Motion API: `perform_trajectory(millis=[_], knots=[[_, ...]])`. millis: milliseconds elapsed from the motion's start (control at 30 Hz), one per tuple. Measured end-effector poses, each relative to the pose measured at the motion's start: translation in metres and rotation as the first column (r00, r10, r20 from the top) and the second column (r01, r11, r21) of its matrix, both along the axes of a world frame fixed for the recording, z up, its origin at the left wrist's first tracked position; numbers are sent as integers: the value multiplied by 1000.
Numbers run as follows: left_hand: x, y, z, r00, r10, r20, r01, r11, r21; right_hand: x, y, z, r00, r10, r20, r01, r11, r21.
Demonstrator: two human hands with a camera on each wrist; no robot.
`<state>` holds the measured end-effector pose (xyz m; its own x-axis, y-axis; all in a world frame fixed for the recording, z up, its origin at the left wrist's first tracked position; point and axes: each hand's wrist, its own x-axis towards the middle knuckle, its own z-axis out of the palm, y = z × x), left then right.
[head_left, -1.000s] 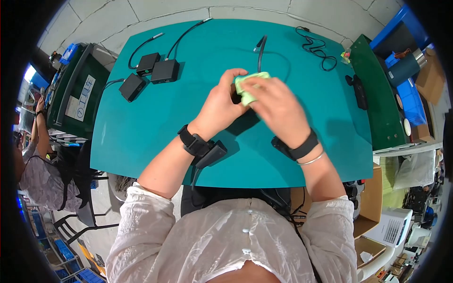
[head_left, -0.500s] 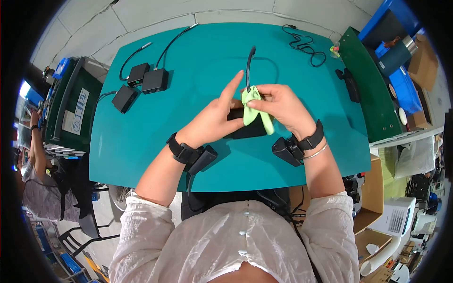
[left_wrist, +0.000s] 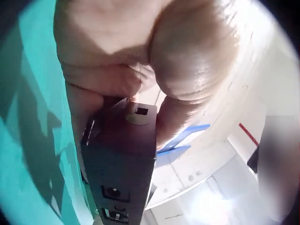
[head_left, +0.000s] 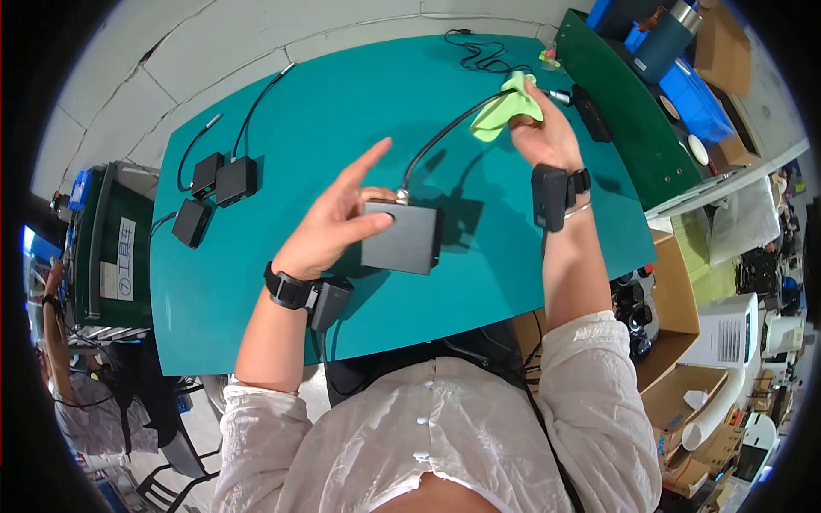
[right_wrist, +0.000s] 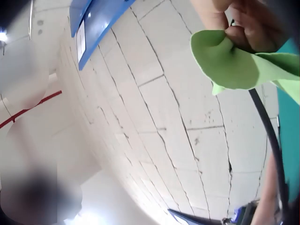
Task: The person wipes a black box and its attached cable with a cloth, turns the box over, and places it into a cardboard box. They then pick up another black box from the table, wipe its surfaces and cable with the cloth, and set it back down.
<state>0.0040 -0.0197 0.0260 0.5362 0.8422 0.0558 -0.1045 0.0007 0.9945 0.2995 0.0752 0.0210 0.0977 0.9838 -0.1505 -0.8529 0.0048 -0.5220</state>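
Observation:
The left hand [head_left: 329, 224] grips the black box [head_left: 400, 238] by its left edge, thumb on the near face and index finger pointing away; the left wrist view shows sockets on the side of the box [left_wrist: 119, 164]. From a metal connector on the box, a black flexible cable [head_left: 445, 132] curves up to the right. The right hand [head_left: 547, 128] pinches a light green cloth [head_left: 505, 109] round the cable close to its metal tip [head_left: 560, 97]. In the right wrist view the cloth [right_wrist: 229, 65] hangs from the fingers, with the cable below it.
Three other black boxes [head_left: 236, 180] with cables lie on the left of the teal table [head_left: 256, 316]. A coiled black cable [head_left: 479, 58] and a black object [head_left: 592, 115] lie at the back right, beside a green cabinet [head_left: 616, 111]. Another person's arm shows at far left.
The box has been lifted and turned toward the camera by the left hand. The right hand and cloth have moved from the cable's base up and right to its tip, and the cable bends right.

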Motion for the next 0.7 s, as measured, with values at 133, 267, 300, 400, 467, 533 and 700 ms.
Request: perform_trajectory(millis=[133,267,300,400,467,533,700], knots=[[-2,9,-4,984,30,175,-1,986,-165,1,9,-14,999,-41,6,40,998,57],[-8,16,-9,938,287,196,-184,888,-422,-30,-14,4,670,-357,651,-24,866,500],[-10,17,-10,901,372,223,-236,851,-468,-40,-19,3,558,-468,686,-137,763,632],[-18,22,-13,793,539,284,-330,772,-543,-75,-53,14,113,-692,713,-438,609,661],[-22,23,-12,849,410,333,-254,870,-422,-92,-62,6,86,-738,669,-532,534,658],[-23,21,-6,869,423,256,-315,873,-372,-103,-65,2,60,-789,612,-618,452,643],[-23,19,0,898,397,188,-336,896,-289,-101,-60,3,42,-818,573,-658,409,632]])
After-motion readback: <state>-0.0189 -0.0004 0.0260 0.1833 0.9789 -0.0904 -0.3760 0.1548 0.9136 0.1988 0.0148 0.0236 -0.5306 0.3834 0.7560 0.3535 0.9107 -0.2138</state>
